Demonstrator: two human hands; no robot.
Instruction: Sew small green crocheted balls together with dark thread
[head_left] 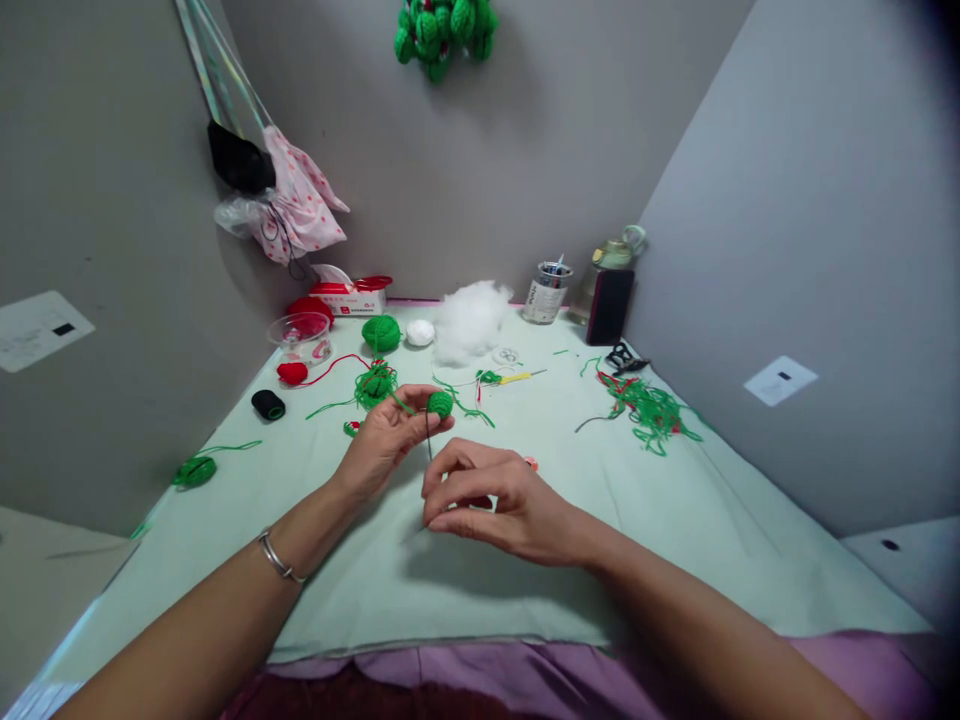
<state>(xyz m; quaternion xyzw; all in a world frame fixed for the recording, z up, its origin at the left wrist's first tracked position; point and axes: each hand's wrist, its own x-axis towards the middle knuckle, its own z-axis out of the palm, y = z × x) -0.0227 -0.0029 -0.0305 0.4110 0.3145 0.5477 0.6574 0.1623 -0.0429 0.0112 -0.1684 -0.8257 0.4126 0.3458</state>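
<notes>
Between the thumb and fingers of my left hand (384,440) is a small, rounded green crocheted piece (440,404). A dark thread (429,440) runs down from that piece to my right hand (506,500), whose thumb and fingertips are pinched together on it. Whether a needle sits in that pinch I cannot make out. Just behind my left hand lies a green crocheted ball with loose yarn (375,384). Something small and orange-red (532,463) shows partly behind my right hand.
Further back are a green yarn ball (382,334), white stuffing (471,322), a yellow-handled crochet hook (517,378), a can of pens (547,293) and a phone (610,307). Yarn scraps (651,410) lie right; a black spool (268,405) and clear tub (301,340) stand left.
</notes>
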